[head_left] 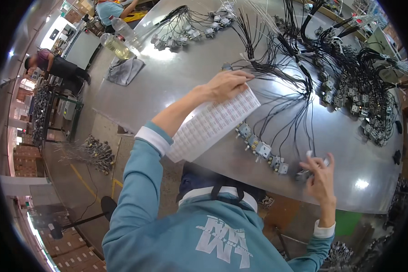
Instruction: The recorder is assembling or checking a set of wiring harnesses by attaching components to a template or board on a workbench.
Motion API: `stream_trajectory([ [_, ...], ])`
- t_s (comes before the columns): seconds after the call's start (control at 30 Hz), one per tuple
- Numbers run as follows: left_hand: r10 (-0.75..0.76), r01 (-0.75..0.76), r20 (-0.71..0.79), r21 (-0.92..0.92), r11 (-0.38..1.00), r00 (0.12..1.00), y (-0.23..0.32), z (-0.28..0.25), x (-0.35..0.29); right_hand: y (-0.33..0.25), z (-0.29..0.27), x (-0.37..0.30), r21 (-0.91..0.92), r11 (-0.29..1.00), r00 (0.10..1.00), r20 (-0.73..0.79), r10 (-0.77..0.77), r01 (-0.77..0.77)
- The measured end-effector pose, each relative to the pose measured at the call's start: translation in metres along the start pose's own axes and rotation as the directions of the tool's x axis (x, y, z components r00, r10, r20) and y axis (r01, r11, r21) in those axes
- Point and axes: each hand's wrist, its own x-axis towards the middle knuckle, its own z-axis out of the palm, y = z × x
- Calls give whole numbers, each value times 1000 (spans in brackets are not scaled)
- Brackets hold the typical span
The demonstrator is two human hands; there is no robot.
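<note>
My left hand is closed on the upper end of a white sheet of printed labels, which hangs down at a slant past the table edge. Thin black cables pass close by its fingertips. Over the near right part of the table, my right hand has thumb and forefinger around a small grey wired part, blurred; its other fingers are spread, and white bits show at two fingertips. To its left lie several similar grey metal-and-plastic parts, joined by wires to a black cable bundle.
Piles of wired parts cover the table's right side, with another group at the far left. A grey cloth and a bottle of yellowish liquid stand near the left edge. Two people are in the background; cable bundles lie on the floor.
</note>
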Motion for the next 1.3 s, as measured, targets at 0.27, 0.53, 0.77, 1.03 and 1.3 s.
stream_trajectory([
  [0.27, -213, 213, 11, -95, 972, 977, -3, -5, 12, 70, 16, -27, 98, 930, 916, -163, 366, -355],
  [0.53, -397, 396, 71, -343, 852, 915, 19, -30, 8, -16, 23, 5, 489, 817, 841, -261, 473, -307],
  [0.77, -353, 357, 144, -651, 670, 924, 72, -87, -16, -22, 26, -8, 706, 700, 825, -327, 461, -111],
  [1.03, 162, 323, 542, -686, 653, 825, 153, -21, -21, -17, 33, 15, 536, 823, 834, -355, 422, -188],
  [1.3, 122, -88, 197, -173, 981, 973, 144, 69, -20, 44, 24, 167, 311, 940, 792, -533, 297, -142],
])
